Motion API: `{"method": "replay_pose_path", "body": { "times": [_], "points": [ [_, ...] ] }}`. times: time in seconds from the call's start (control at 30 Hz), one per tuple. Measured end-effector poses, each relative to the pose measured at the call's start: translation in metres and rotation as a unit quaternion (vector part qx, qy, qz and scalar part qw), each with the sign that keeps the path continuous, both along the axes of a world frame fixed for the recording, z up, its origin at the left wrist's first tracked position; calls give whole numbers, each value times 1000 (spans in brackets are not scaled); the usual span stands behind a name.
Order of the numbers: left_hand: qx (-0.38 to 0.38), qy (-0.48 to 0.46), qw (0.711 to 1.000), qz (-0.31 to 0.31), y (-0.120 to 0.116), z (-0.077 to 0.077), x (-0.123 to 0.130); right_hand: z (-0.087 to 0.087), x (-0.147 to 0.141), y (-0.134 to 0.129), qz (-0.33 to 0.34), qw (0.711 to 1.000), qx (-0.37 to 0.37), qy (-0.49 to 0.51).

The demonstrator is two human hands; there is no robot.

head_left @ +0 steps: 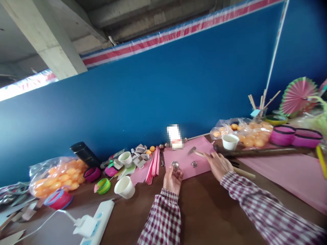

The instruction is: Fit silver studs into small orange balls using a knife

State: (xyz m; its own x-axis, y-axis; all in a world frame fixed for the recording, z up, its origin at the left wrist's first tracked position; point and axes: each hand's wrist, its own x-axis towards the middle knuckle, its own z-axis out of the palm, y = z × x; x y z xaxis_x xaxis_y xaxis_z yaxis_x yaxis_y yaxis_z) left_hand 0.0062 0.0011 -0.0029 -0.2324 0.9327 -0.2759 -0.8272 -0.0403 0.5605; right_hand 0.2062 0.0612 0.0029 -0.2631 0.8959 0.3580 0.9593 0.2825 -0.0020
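My right hand (219, 165) is closed round the wooden handle of a small hammer (198, 153). The hammer's dark head points left above a pink sheet (187, 173), and its handle end sticks out behind my wrist. At the sheet's left side, the curled fingers of my left hand (172, 181) hold a shiny, silver, round metal piece (175, 165); its exact kind is too small to make out. Between my hands, a second small silver piece (194, 164), flower-like in outline, lies on the pink sheet.
To the left stand white cups (124, 188), a bag of orange balls (60, 177) and a white power strip (100, 217). Pink strips (153, 166) lie beside the sheet. On the right are another white cup (230, 142), a dark rod (263, 151) and purple bands (282, 136).
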Motion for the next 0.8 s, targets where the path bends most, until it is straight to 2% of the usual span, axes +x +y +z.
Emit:
{"method": "replay_pose_path", "body": {
  "times": [0.2,0.47,0.53,0.6,0.67,0.7,0.73,0.8],
  "points": [
    [11,45,999,-7,-1,0,1,-5,-3,4,-27,999,-31,-10],
    [26,122,992,-23,1,-5,5,1,-4,-9,2,999,-4,37],
    [37,178,983,-20,-2,-6,11,5,-5,-17,23,998,10,60],
    [66,309,949,-8,-7,-8,19,8,-5,-24,42,996,19,82],
    [103,465,879,1,-12,-9,26,10,-6,-31,56,993,32,100],
    [117,523,845,2,-15,-9,29,10,-6,-33,63,991,41,109],
    [123,554,823,3,-18,-9,32,10,-6,-36,72,989,53,119],
    [121,566,815,8,-24,-8,34,9,-7,-40,88,984,71,140]
  ]
}}
